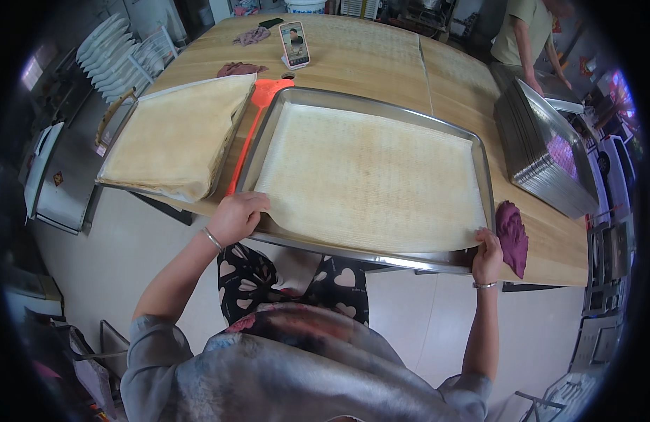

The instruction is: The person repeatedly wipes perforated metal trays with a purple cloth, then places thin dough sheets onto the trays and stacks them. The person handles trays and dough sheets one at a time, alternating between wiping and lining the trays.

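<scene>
A cream-coloured cloth sheet (pixel 369 176) with light brown staining lies in a rimmed metal tray (pixel 380 100) on the wooden table (pixel 356 53). My left hand (pixel 240 213) pinches the sheet's near left corner, lifting it a little. At the near right corner, my right hand (pixel 487 253) has its fingers closed on the sheet, beside the tray's rim. An orange-red plastic fly swatter (pixel 247 142) rests just left of the tray. Further left, a stack of similar cloth sheets (pixel 172 137) fills another tray. A purple cloth (pixel 512 237) lies right of my right hand.
Nested metal trays (pixel 546 153) stand tilted at the table's right, near another person (pixel 525 42). A phone on a stand (pixel 294 45) and crumpled cloths (pixel 243 69) are at the back. White stacked chairs (pixel 106 58) stand beyond the left edge.
</scene>
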`<state>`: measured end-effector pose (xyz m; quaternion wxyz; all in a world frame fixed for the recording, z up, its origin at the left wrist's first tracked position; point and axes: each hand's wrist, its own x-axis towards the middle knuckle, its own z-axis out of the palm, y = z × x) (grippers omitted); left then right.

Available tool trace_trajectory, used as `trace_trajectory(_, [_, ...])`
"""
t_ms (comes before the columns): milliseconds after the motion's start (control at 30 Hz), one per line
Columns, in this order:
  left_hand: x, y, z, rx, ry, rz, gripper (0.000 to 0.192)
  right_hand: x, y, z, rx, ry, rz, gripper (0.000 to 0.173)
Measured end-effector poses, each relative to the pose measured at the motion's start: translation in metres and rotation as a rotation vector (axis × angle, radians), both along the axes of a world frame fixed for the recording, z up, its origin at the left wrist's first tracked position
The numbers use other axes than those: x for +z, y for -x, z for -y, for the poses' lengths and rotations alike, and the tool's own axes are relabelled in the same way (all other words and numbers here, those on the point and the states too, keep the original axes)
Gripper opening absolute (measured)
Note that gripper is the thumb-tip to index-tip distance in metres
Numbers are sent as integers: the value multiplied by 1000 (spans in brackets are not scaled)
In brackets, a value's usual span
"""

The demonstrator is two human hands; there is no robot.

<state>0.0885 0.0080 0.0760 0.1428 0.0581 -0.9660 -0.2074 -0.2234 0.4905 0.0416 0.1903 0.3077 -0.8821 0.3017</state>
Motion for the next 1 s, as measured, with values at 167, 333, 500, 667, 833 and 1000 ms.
trace_trajectory(167, [0, 4, 2, 10, -16, 33, 25, 4, -2, 1, -30, -77, 27, 18])
trace_trajectory(333, [3, 11, 3, -29, 22, -12, 23, 5, -4, 2, -36, -124, 41, 17])
trace_trajectory(500, [9, 12, 4, -59, -13, 54, 17, 4, -4, 2, -11, -129, 39, 15])
trace_trajectory(667, [10, 12, 6, -61, 28, 75, 12, 4, -4, 2, -20, -157, 77, 13])
trace_trajectory(833, [11, 16, 5, -79, 23, 51, 8, 4, -4, 2, -36, -194, 86, 12])
trace_trajectory(1000, [11, 14, 5, -48, 42, 97, 7, 1, -4, 1, -35, -202, 74, 12])
